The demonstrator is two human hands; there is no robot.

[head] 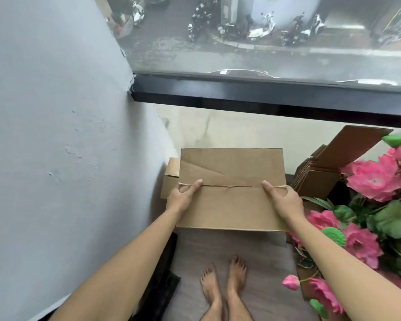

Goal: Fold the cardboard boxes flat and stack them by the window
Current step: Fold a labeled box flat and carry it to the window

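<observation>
A grey plastered wall (56, 135) fills the left of the frame, and a black-framed window (264, 98) runs across the upper half over a street of parked scooters. Below it lies pale floor, then a grey mat (229, 246) at bottom centre.

The left hand (183, 195) lays its thumb on top of the flattened cardboard box (232, 205), along the centre seam, with its fingers hidden under the left edge. The right hand (285, 200) mirrors it at the right edge, thumb on top and fingers curled round the side. Both are clamped on the box, which sits at frame centre, held level above the floor just short of the window.

The board is matte brown corrugated card, rectangular, with a diagonal crease across its upper panel and a frayed seam. That seam could spring open if either hold loosens.

A smaller cardboard piece (170, 179) pokes out beneath at left, so a careless drop may land the box askew. At right, a leaning stack of folded boxes (317, 179) could slide if bumped, and the pink artificial flowers (375, 179) crowd the right forearm.
</observation>
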